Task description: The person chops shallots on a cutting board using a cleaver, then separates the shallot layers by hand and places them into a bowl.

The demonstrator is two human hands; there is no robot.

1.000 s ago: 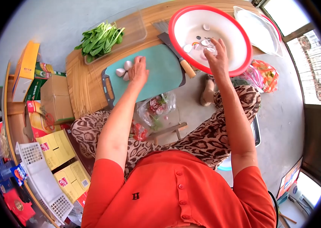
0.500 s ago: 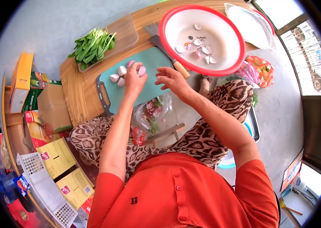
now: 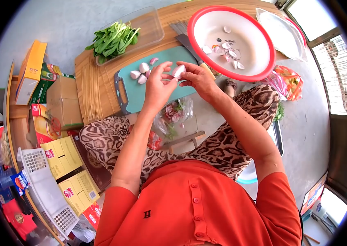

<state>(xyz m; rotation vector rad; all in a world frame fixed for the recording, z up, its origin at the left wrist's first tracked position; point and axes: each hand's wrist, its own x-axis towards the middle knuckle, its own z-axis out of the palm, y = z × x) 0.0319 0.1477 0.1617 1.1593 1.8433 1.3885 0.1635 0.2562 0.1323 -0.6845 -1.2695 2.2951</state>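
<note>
A pale garlic clove with a pinkish skin is held between both hands above the cutting board's right part. The fingers and thumb of my right hand close on it from the right. Curled in from the left, my left hand has its thumb and fingertips against the same clove. Several white and pink cloves lie on the teal cutting board, left of my left hand. Beside the board, a knife with a wooden handle lies partly under the rim of a red-rimmed white basin, which contains several pale pieces.
Leafy greens rest in a clear plastic tray on the wooden table. Below the board is a plastic bag with reddish skins. Cardboard boxes stand at left; a colourful bag sits right of the basin.
My right hand has moved in to meet my left and now grips the clove, which my left hand held alone. One small pink clove lies uncovered on the board. The view has shifted slightly.
</note>
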